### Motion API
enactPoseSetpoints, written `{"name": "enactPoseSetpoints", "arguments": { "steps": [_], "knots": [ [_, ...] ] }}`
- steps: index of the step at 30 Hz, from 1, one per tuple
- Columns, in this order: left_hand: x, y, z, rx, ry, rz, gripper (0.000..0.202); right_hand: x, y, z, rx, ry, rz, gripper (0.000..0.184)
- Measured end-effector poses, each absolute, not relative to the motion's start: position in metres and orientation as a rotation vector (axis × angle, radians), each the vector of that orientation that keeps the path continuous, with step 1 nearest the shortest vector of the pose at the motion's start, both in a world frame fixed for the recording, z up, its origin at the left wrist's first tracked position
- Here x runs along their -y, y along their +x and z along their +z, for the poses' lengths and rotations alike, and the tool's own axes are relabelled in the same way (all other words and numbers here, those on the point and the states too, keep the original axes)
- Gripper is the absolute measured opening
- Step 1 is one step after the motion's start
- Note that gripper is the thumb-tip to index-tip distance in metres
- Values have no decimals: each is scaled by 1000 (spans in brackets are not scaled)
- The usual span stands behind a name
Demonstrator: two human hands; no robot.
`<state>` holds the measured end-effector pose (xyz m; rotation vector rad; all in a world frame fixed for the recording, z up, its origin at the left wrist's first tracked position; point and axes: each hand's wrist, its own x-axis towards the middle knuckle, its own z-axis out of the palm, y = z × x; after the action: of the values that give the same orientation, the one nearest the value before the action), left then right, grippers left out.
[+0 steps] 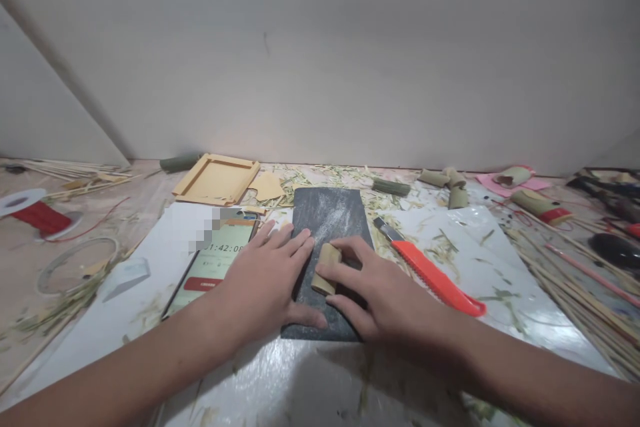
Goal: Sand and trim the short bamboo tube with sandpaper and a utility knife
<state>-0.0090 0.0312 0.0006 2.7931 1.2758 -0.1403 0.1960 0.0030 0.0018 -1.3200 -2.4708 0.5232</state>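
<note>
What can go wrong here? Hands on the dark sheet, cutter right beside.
1. The orange cutter lies beside the right hand with its blade out: a sideways slip may meet it.
2. The short bamboo piece is pinched low against the dark sheet; fingers could scrape.
3. The left hand pins only the sheet's left edge; it might shift.

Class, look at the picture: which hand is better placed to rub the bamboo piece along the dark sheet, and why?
Right. The right hand grips the bamboo piece with its fingers, on the dark sheet. The left hand lies flat on the sheet's left edge, probably steadying it.
</note>
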Motion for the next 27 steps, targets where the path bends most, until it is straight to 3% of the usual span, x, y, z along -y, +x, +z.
{"name": "enactPoseSetpoints", "arguments": {
  "steps": [7, 13, 18, 23, 27],
  "knots": [
    [-29, -9, -2, -1272, 2802, -103, 109, -6, 207, 4, 2330, -1351, 485, 9],
    [-29, -8, -1, -1260, 2796, -109, 108, -4, 201, 3, 2362, -1216, 608, 33],
    [-29, -8, -1, -1257, 2783, -88, 109, -7, 201, 2, 2282, -1368, 531, 24],
    [-28, -9, -4, -1231, 2797, -24, 104, -5, 199, 1, 2387, -1255, 629, 42],
    [-27, -10, -6, -1211, 2820, -23, 106, -3, 198, 3, 2298, -1370, 503, 25]
  ]
}}
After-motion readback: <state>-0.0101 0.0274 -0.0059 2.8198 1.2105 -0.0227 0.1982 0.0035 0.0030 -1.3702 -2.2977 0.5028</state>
